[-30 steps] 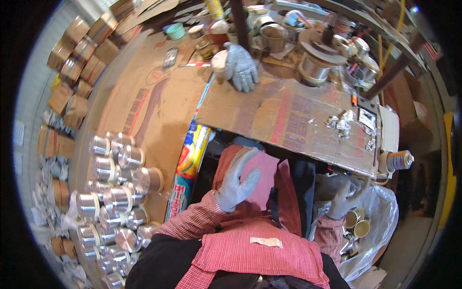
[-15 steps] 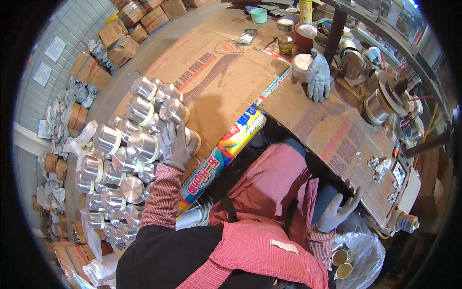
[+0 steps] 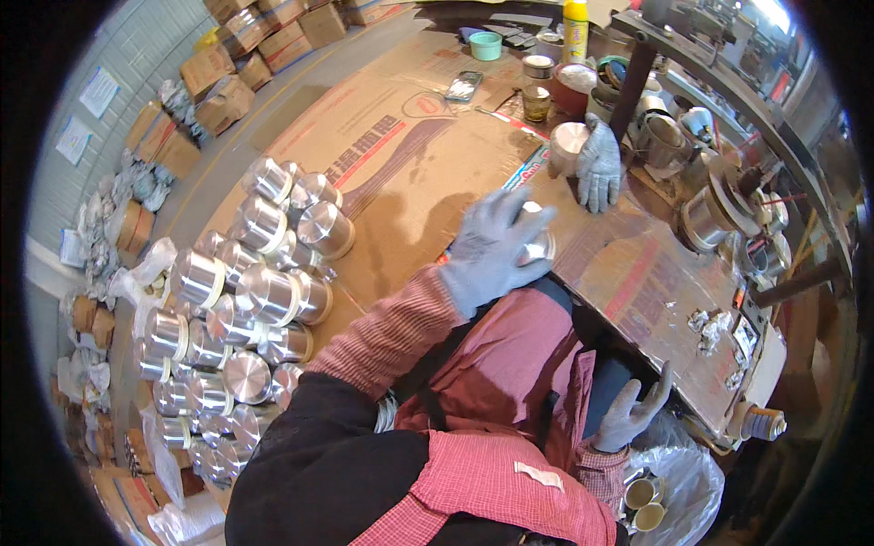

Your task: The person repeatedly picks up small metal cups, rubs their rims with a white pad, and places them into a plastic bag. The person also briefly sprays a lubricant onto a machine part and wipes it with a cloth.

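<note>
My gloved left hand (image 3: 487, 246) is closed on a shiny metal cylinder (image 3: 541, 242) at the near edge of the right cardboard-covered worktop (image 3: 596, 264), partly hiding it. Just beyond it, a spare grey glove (image 3: 598, 168) lies against a pale-topped tin (image 3: 568, 144). My gloved right hand (image 3: 633, 409) is lower right, beside the worktop's edge, fingers raised and apart, holding nothing. To the left, several metal cylinders with cream bands (image 3: 269, 289) are piled on cardboard. My red checked apron (image 3: 501, 460) covers my lap.
A metal frame (image 3: 633, 77) and a spindle fixture (image 3: 715, 209) stand at right, with pots, cans and a spray can (image 3: 575, 32) at the back. A phone (image 3: 462, 85) lies on the cardboard. A plastic bag with cups (image 3: 678, 473) sits lower right; boxes (image 3: 223, 100) stand along the wall.
My left hand went from my lap to the cylinder pile, took hold of a cylinder and moved rightward with it to the worktop edge. My right hand stays low at the right.
</note>
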`<move>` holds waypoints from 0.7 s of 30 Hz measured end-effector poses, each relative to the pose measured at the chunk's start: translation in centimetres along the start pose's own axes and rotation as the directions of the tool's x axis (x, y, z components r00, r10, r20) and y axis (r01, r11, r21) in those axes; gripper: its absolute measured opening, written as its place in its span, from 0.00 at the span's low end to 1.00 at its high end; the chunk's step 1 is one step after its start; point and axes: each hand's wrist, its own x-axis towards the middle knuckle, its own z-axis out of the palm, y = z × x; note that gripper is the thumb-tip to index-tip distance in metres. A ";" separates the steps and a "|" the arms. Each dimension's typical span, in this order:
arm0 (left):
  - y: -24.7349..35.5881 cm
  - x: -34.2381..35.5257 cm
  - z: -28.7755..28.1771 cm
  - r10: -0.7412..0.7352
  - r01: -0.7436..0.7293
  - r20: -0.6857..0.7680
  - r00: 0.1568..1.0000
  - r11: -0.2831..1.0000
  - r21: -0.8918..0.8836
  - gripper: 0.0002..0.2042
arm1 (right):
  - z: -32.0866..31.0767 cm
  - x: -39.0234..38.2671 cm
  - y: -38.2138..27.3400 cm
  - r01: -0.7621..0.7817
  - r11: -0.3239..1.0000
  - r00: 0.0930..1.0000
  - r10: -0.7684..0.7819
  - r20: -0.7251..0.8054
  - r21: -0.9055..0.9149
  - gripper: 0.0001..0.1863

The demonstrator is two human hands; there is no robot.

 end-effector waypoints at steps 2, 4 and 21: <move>1.3 3.2 2.4 0.124 -0.124 -0.005 0.992 0.991 -0.057 0.34 | -0.1 -0.2 -0.5 0.032 0.999 0.999 -0.032 -0.016 -0.004 0.30; 2.2 5.5 4.8 0.173 -0.169 0.080 0.982 0.984 -0.054 0.35 | -0.3 -0.2 -0.8 -0.030 0.999 0.999 0.031 -0.027 0.024 0.27; 2.7 1.4 12.4 -0.319 0.322 0.171 0.932 0.516 -0.794 0.63 | 0.3 3.0 -1.8 0.161 0.976 0.987 -0.161 0.006 -0.148 0.26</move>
